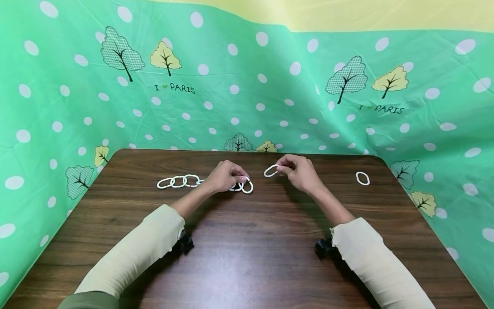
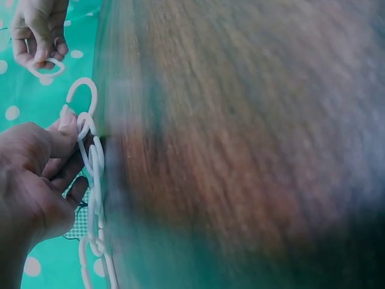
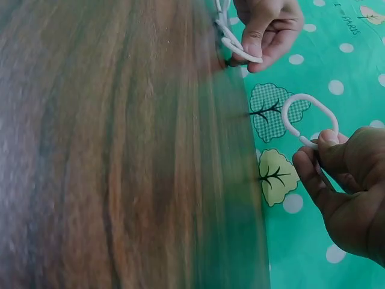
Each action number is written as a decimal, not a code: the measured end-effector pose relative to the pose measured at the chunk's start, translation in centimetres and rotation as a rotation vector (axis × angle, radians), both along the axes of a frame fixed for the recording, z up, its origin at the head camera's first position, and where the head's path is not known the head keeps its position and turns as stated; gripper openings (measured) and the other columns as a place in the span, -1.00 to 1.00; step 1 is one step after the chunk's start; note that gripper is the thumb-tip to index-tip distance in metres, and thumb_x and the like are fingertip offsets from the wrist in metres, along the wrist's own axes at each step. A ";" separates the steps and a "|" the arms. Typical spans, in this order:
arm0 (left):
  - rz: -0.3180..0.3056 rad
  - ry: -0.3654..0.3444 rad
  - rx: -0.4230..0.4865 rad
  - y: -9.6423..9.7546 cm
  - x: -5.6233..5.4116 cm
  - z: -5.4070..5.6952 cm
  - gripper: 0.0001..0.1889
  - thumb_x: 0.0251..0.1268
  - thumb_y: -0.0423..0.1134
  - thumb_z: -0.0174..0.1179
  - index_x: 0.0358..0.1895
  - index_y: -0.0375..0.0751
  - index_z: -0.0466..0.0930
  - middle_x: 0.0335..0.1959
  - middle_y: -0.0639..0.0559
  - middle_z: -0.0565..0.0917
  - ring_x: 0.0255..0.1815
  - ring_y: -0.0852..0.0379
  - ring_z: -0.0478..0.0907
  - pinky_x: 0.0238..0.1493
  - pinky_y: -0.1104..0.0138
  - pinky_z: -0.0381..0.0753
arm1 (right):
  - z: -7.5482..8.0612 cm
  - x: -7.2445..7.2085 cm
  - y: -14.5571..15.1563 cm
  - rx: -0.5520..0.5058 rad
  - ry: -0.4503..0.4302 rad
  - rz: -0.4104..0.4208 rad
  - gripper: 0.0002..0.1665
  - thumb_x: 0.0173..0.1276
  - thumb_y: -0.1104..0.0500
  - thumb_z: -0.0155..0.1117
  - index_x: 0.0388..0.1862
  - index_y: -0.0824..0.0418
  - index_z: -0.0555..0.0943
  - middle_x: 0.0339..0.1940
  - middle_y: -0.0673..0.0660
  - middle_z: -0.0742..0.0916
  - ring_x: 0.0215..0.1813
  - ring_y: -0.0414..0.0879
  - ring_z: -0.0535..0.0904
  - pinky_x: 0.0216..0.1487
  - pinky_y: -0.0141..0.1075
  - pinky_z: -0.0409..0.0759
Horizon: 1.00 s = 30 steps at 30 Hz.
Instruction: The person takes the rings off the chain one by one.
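My left hand (image 1: 225,177) pinches the end link of a white plastic chain (image 1: 191,175) between thumb and fingers. The rest of the chain trails leftward past the hand, partly hidden behind it. In the left wrist view, the end link (image 2: 95,96) sticks out beyond the fingertips and shows a gap in its loop. My right hand (image 1: 301,171) pinches a single white oval link (image 3: 285,117) by one side, raised above the table's far part. A small split shows in that link near the fingers. The two hands are a short distance apart, with the single link separate from the chain.
Another loose white link (image 1: 357,177) lies on the dark wooden table (image 1: 247,257), toward the right. A green dotted cloth (image 1: 239,103) with printed trees hangs behind the table's far edge and along both sides.
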State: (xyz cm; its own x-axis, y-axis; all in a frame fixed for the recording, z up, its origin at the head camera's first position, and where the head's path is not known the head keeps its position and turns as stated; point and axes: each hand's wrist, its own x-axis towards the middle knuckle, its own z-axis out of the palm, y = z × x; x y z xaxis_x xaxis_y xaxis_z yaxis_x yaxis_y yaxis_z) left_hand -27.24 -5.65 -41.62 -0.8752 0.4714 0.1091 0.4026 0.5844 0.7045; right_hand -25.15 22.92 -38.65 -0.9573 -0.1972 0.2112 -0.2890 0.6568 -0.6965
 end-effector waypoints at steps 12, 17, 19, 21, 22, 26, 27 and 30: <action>0.005 -0.013 0.008 -0.2 -0.1 0.3 -0.87 0.60 -0.27 0.43 0.00 -0.20 0.92 -0.13 -0.04 0.95 -0.04 0.12 0.82 0.17 0.19 0.74 | 0.1 0.1 1.4 0.011 -0.033 -0.016 -0.89 0.66 0.26 0.43 -0.02 0.29 0.82 -0.13 0.26 0.92 -0.10 0.08 0.89 -0.09 -0.42 0.71; 0.007 -0.019 0.021 -0.2 0.1 0.5 -0.87 0.62 -0.26 0.41 0.01 -0.20 0.90 -0.11 -0.04 0.94 -0.03 0.12 0.81 0.19 0.19 0.73 | 0.0 0.2 1.6 0.014 -0.041 -0.012 -0.89 0.67 0.26 0.42 -0.02 0.30 0.81 -0.11 0.27 0.91 -0.08 0.10 0.89 -0.07 -0.39 0.74; 0.007 -0.014 0.028 -0.2 0.1 0.5 -0.86 0.62 -0.25 0.41 0.01 -0.20 0.90 -0.09 -0.04 0.94 0.00 0.11 0.80 0.21 0.17 0.72 | -0.1 0.2 1.8 0.013 -0.045 -0.013 -0.89 0.67 0.27 0.42 -0.02 0.31 0.81 -0.10 0.29 0.91 -0.06 0.12 0.89 -0.05 -0.36 0.77; 0.007 0.005 0.032 -0.1 0.0 0.5 -0.86 0.62 -0.25 0.42 0.00 -0.20 0.91 -0.06 -0.05 0.93 0.02 0.08 0.79 0.22 0.17 0.72 | -0.2 0.3 1.9 0.010 -0.047 -0.015 -0.89 0.67 0.27 0.41 -0.01 0.32 0.81 -0.09 0.30 0.90 -0.06 0.13 0.90 -0.04 -0.33 0.80; 0.009 0.016 0.035 -0.1 0.0 0.4 -0.86 0.61 -0.25 0.42 0.00 -0.20 0.91 -0.06 -0.06 0.91 0.03 0.07 0.77 0.22 0.16 0.71 | -0.2 0.4 2.0 0.007 -0.047 -0.017 -0.89 0.67 0.28 0.41 -0.01 0.32 0.81 -0.08 0.30 0.90 -0.06 0.13 0.90 -0.04 -0.31 0.82; 0.022 0.059 0.046 -0.1 0.0 0.5 -0.88 0.57 -0.27 0.46 -0.03 -0.21 0.92 -0.08 -0.08 0.82 0.00 0.04 0.69 0.16 0.19 0.66 | -0.1 0.5 2.4 0.000 -0.051 -0.024 -0.88 0.67 0.28 0.41 -0.01 0.34 0.80 -0.09 0.32 0.90 -0.06 0.13 0.89 -0.08 -0.35 0.81; 0.026 0.065 0.048 -0.1 0.0 0.5 -0.88 0.56 -0.27 0.46 -0.03 -0.21 0.92 -0.09 -0.08 0.80 -0.01 0.04 0.67 0.14 0.21 0.65 | -0.1 0.5 2.5 -0.001 -0.053 -0.025 -0.88 0.67 0.28 0.41 -0.01 0.34 0.80 -0.09 0.32 0.90 -0.06 0.14 0.89 -0.10 -0.37 0.80; 0.030 0.069 0.053 -0.2 0.1 0.5 -0.89 0.55 -0.27 0.47 -0.04 -0.21 0.92 -0.13 -0.07 0.79 -0.06 0.06 0.64 0.09 0.25 0.61 | -0.2 0.6 2.8 0.002 -0.069 -0.025 -0.87 0.67 0.27 0.41 0.00 0.34 0.80 -0.11 0.33 0.91 -0.08 0.15 0.89 -0.15 -0.45 0.74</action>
State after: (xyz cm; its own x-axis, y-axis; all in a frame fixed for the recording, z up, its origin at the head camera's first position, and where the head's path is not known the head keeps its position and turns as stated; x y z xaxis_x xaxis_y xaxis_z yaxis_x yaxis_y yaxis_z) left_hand -27.17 -5.84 -41.12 -0.8782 0.4372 0.1941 0.4345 0.5593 0.7059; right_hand -24.56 25.74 -38.83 -0.9743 -0.1735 0.1439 -0.2237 0.6646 -0.7129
